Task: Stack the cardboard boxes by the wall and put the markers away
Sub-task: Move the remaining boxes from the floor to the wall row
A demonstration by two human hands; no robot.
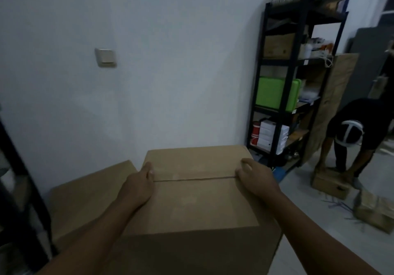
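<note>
Gripping the big cardboard box (198, 202) from above, we have our left hand (139, 184) on its left top edge and our right hand (254, 178) on its right top edge, each at one end of the flap seam that runs left to right across the lid. Both hands are curled and pressed against the cardboard, fingers bent over the edges, not spread. The box sits right in front of us, close to the white wall (170, 72), with a lower box (89, 195) just beside it on the left and partly behind it. Neither hand is nearer; the hold is even. We judge the coming move is a straight push or lift toward the wall, keeping the seam parallel to it.
</note>
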